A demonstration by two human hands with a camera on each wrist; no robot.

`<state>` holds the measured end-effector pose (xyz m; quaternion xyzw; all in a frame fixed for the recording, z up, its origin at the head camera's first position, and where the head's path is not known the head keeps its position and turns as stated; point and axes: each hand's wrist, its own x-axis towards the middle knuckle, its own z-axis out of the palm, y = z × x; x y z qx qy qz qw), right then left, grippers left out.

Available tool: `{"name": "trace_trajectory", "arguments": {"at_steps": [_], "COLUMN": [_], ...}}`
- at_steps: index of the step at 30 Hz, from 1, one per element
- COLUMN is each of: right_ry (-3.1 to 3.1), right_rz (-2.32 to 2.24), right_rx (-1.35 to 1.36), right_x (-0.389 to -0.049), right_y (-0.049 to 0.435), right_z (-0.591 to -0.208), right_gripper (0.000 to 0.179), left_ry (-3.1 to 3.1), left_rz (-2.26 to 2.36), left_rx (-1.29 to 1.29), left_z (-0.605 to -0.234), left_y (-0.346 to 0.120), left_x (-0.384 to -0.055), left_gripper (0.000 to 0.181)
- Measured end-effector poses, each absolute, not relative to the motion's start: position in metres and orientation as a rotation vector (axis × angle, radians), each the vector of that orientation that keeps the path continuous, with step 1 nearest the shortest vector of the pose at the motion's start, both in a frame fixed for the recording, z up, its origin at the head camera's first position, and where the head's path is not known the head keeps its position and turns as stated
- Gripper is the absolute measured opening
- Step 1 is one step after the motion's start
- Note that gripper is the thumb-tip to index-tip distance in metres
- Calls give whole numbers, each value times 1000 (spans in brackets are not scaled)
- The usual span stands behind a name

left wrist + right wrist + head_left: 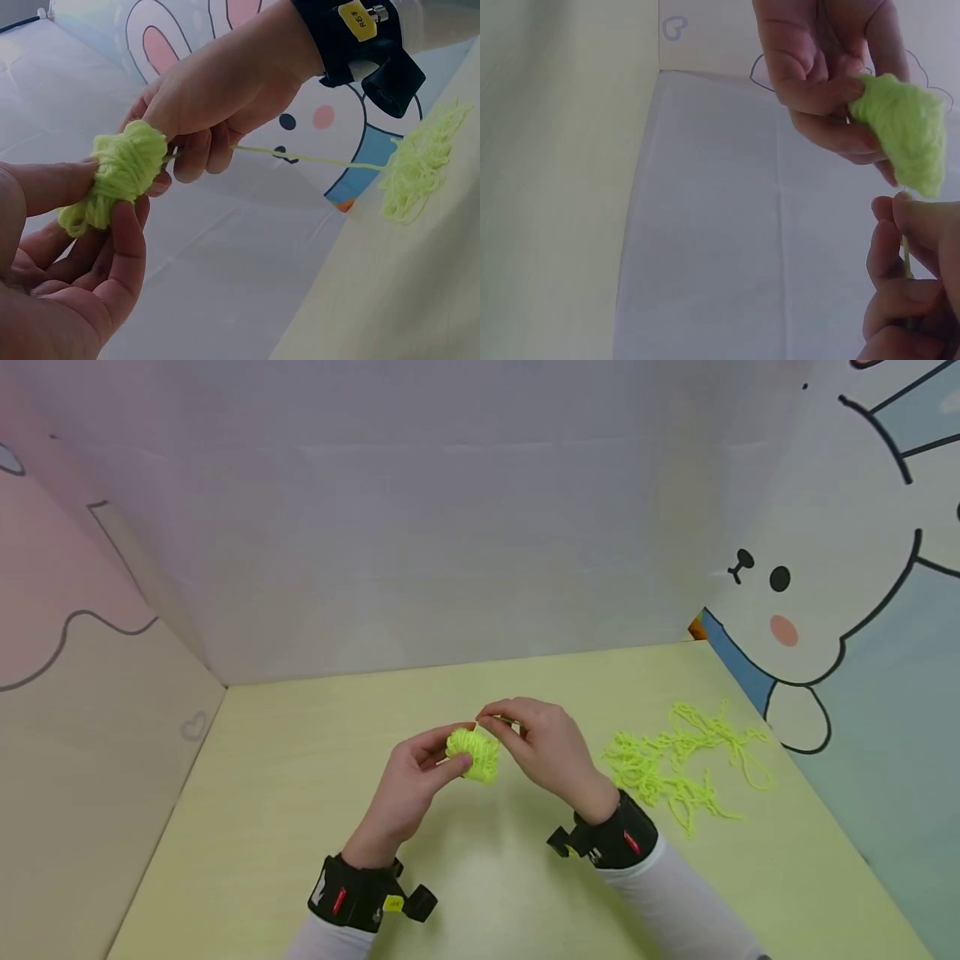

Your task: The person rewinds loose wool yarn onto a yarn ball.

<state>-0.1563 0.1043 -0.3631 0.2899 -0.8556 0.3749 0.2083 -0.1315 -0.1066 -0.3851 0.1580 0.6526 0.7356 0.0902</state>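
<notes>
A small ball of neon yellow-green yarn (474,755) is held in my left hand (411,783), between thumb and fingers. Close by on its right, my right hand (542,745) pinches the yarn strand between thumb and index finger. In the left wrist view the strand (315,158) runs from behind the right hand to a loose heap of the same yarn (420,169). The right wrist view shows the wound ball (906,131) just above the right hand's pinching fingertips (901,206).
The tangled loose yarn (675,760) lies on the right side of the pale yellow table (300,810). A plain white sheet (450,527) stands behind the table, and panels with cartoon drawings flank it. Black straps with small devices sit on both wrists.
</notes>
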Motion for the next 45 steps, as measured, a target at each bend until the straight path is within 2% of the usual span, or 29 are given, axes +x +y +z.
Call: {"name": "trace_trajectory", "arguments": {"at_steps": [10, 23, 37, 45], "right_ry": [-2587, -2650, -2626, -2541], "right_rz": [994, 902, 889, 898], "right_rx": [809, 1026, 1059, 960], "right_x": [-152, -128, -120, -126], "right_y": [100, 92, 90, 96], "right_z": [-379, -373, -367, -362], "right_gripper": [11, 15, 18, 15], "left_ry": [1940, 2029, 2411, 2657], "left_rz": [2381, 2563, 2268, 1943], "left_rx": [414, 253, 236, 372], "left_z": [-383, -386, -394, -394], "left_y": [-105, -98, -104, -103], "left_x": [-134, -140, -141, -142], "left_gripper": [35, 39, 39, 54]}}
